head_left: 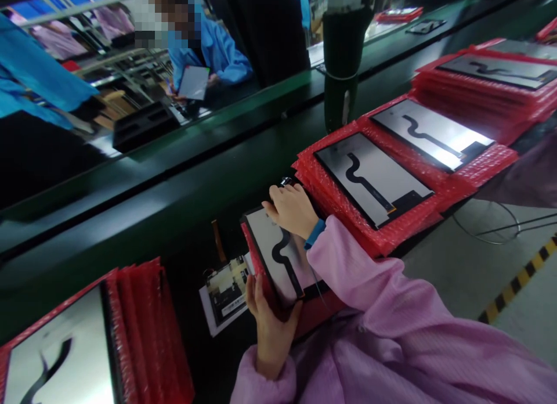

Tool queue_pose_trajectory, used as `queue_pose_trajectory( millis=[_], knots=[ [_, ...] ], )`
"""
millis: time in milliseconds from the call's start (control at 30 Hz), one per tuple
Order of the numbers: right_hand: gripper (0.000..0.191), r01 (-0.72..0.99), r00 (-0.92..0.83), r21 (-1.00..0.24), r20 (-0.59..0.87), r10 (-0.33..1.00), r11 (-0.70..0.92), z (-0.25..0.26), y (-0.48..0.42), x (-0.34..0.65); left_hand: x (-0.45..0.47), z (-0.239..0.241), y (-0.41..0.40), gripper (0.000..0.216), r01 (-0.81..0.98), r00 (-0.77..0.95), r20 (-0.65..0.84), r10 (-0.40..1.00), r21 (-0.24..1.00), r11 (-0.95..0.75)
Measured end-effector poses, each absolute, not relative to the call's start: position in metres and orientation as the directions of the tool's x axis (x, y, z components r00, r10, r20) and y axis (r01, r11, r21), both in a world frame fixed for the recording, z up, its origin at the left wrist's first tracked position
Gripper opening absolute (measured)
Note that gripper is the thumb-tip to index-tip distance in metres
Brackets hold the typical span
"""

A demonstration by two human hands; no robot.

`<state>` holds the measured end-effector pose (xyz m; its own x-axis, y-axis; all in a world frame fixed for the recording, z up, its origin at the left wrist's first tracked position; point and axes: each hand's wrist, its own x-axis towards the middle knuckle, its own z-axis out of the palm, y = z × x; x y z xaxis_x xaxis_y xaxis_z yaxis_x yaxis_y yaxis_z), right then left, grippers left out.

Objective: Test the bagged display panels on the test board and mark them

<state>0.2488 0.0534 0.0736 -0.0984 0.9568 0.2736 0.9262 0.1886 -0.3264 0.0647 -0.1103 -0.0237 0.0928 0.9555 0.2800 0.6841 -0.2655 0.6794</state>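
Note:
A flat silver panel (272,250) with a black curved ribbon cable lies on a red bubble-wrap sheet in front of me. My left hand (266,317) grips the near edge of this panel and its wrap, fingers curled around it. At the panel's far corner my right hand (292,209) is closed, pinching something small I cannot make out. A blue band circles the right wrist above a pink sleeve.
Stacks of red bubble wrap topped with similar panels (374,180) (430,134) (500,73) run to the right. Another stack (61,346) sits at lower left. A small circuit board (226,291) lies left of my panel. A person in blue (213,50) works across the dark conveyor (152,201).

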Motion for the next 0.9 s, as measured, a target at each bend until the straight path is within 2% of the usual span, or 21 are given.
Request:
queue_pose_trajectory(
  millis=[100, 233, 367, 500, 567, 700, 900],
  knots=[
    [0.034, 0.911, -0.103, -0.349, 0.319, 0.942, 0.218, 0.077, 0.048, 0.25, 0.06, -0.025, -0.108, 0.086, 0.598, 0.038, 0.234, 0.971, 0.774, -0.21],
    [0.036, 0.849, -0.067, -0.472, 0.351, 0.934, 0.238, 0.08, 0.048, 0.255, 0.056, -0.024, -0.109, 0.063, 0.323, -0.101, 0.063, 0.993, 0.946, -0.027],
    [0.035, 0.772, -0.036, -0.611, 0.228, 0.973, 0.172, 0.084, 0.053, 0.261, 0.059, -0.013, -0.111, 0.059, 0.143, -0.226, -0.067, 0.972, 0.985, 0.101],
    [0.031, 0.769, -0.054, -0.631, 0.102, 0.993, 0.106, 0.075, 0.06, 0.262, 0.061, -0.003, -0.109, 0.053, -0.013, -0.265, -0.137, 0.954, 0.99, 0.139],
    [0.03, 0.778, -0.06, -0.623, 0.056, 0.997, 0.082, 0.063, 0.065, 0.26, 0.061, -0.002, -0.107, 0.05, -0.035, -0.259, -0.151, 0.954, 0.989, 0.147],
    [0.024, 0.816, -0.079, -0.575, -0.009, 0.997, 0.06, 0.038, 0.073, 0.252, 0.062, -0.004, -0.108, 0.051, 0.033, -0.265, -0.126, 0.956, 0.99, 0.139],
    [0.029, 0.874, -0.112, -0.473, 0.026, 0.993, 0.111, 0.025, 0.073, 0.246, 0.074, -0.007, -0.12, 0.05, 0.094, -0.246, -0.097, 0.965, 0.988, 0.123]
  ],
)
